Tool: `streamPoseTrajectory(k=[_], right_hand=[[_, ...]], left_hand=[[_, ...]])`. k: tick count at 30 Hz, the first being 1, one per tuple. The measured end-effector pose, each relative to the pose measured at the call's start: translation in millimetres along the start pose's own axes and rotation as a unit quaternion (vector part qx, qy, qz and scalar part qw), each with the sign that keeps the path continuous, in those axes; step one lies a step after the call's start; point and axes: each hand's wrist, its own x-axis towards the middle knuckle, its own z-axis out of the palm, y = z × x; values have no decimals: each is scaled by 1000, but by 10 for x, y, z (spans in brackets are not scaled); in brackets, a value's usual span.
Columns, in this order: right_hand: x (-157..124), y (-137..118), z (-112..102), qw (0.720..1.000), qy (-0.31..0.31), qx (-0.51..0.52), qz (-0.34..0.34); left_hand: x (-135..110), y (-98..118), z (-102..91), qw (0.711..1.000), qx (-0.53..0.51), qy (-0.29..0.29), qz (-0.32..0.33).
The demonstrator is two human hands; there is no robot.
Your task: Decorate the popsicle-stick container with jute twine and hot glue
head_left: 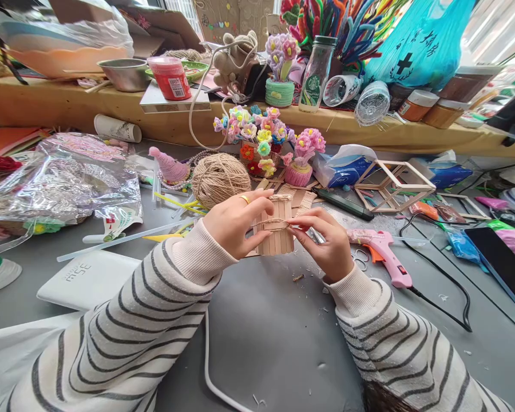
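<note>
Grasping a small wooden cup [278, 244] upright over the grey table [278, 332] in the left hand [236, 222], pinching the string [277, 222] across its side with the right hand [326, 240]. Working between a ball of twine [221, 178], behind left, and a pink glue gun [388, 254], on the right.

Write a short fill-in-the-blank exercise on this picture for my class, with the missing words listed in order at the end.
1. The left hand grips a slatted cylinder, the right hand pinches the twine across its side, and a ring is worn on the ____ hand.
2. The body of the glue gun is ____.
3. In the picture, the phone lies to the ____ of the glue gun.
4. The tub with a barcode on its side is ____.

Missing words: left; pink; right; red.
</note>
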Motion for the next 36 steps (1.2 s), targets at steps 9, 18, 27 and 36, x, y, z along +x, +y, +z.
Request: streamPoseTrajectory(k=[9, 18, 27, 36], right_hand=[[1, 4, -4, 1000, -4, 7, -6], [3, -3, -3, 1000, -3, 7, -6], [-2, -2, -1, 1000, 1, 3, -8], [-5, 10, -9, 1000, 10, -12, -9]], left_hand=[[-1, 19, -14, 1000, -3, 10, 12], [-15, -14, 26, 999, 0, 23, 23], [12, 35, -43, 1000, 6, 6, 28], [25, 57, -47, 999, 8, 20, 30]])
